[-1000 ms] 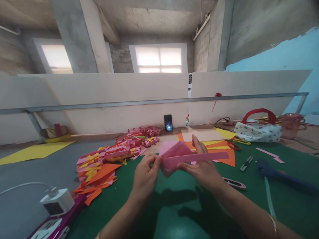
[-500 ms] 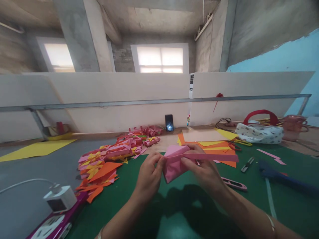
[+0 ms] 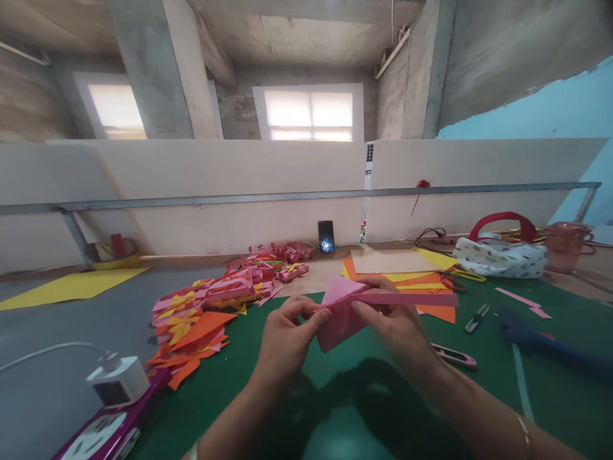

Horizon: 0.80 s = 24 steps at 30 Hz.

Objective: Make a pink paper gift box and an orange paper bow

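Both my hands hold a folded pink paper piece (image 3: pixel 341 314) in the air above the green mat (image 3: pixel 364 409). My left hand (image 3: pixel 286 338) pinches its left corner between thumb and fingers. My right hand (image 3: pixel 400 329) grips the right side, where a long pink strip (image 3: pixel 421 299) sticks out to the right. Both hands are closed on the paper.
A heap of pink, orange and yellow folded paper pieces (image 3: pixel 211 303) lies to the left. Orange and yellow sheets (image 3: pixel 412 281) lie behind my hands. A pink thread snip (image 3: pixel 454 356), a second snip (image 3: pixel 476 317), a blue tool (image 3: pixel 536 338), a patterned bag (image 3: pixel 500 252), a phone (image 3: pixel 326 237) and a white charger (image 3: pixel 117 381) are around.
My right thumb, raised a second ago, has closed down on the paper. The strip has levelled out and the fold has been drawn tighter between my hands.
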### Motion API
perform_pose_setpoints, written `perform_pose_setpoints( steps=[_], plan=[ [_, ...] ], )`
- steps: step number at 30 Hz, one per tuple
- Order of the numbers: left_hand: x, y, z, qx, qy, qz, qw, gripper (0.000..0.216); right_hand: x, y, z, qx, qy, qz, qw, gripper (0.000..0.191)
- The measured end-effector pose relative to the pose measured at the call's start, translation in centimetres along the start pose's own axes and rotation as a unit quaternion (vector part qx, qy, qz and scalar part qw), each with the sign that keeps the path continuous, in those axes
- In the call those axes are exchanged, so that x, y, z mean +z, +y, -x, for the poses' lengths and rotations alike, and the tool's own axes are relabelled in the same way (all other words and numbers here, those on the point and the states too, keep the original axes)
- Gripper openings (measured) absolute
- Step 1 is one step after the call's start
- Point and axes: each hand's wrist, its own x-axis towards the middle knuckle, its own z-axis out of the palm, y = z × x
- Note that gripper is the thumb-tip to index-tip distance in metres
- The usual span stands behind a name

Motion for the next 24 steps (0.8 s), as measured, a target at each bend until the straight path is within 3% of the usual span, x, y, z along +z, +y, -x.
perform_pose_setpoints(
  steps=[5, 10, 13, 17, 21, 24],
  plan=[
    [-0.31, 0.14, -0.14, 0.006, -0.021, -0.008, 1.000, 0.026, 0.00, -0.16, -0.06, 0.025, 0.016, -0.061, 0.998, 0.029],
    [-0.73, -0.42, -0.42, 0.055, 0.054, -0.043, 0.996, 0.032, 0.05, -0.11, -0.26, -0.015, -0.005, -0.091, 0.996, 0.006],
    [-0.81, -0.31, -0.32, 0.056, 0.060, -0.058, 0.995, 0.032, -0.04, -0.04, -0.38, -0.038, -0.021, -0.088, 0.995, 0.010],
    [-0.70, 0.05, -0.19, 0.048, 0.064, -0.082, 0.993, 0.031, -0.21, 0.06, -0.45, -0.013, -0.003, -0.055, 0.998, 0.009],
    [-0.52, -0.16, -0.34, 0.021, 0.036, -0.061, 0.997, 0.034, -0.25, 0.12, -0.46, 0.035, 0.031, -0.084, 0.995, 0.012],
    [-0.33, -0.43, -0.35, -0.012, 0.004, -0.036, 0.999, 0.037, -0.22, 0.11, -0.35, 0.059, 0.021, -0.093, 0.994, 0.016]
  ],
)
